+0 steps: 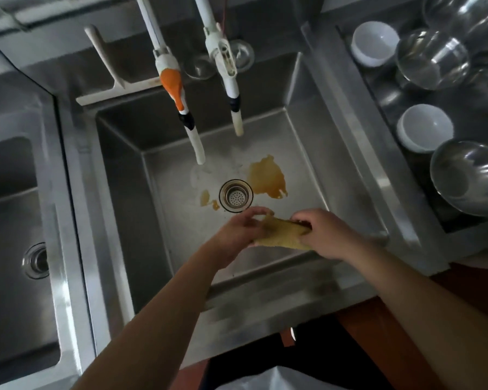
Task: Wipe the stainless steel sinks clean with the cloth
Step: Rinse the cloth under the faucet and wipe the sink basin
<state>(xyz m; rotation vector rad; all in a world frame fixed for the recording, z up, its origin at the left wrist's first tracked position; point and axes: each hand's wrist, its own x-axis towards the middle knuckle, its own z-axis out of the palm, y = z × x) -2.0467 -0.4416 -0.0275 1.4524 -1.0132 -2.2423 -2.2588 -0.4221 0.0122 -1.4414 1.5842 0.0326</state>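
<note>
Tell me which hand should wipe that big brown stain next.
Probably right: the right hand grips the cloth nearer the large brown stain, right of the drain. The left hand is farther.

A steel worktop fills most of the view and reflects dim, grey light. At the back a white squeegee leans on the ledge, and two white taps hang down. On the right, a steel tray holds white bowls and glass bowls. The floor below is reddish brown.

Bunched yellow cloth above stained sink
</note>
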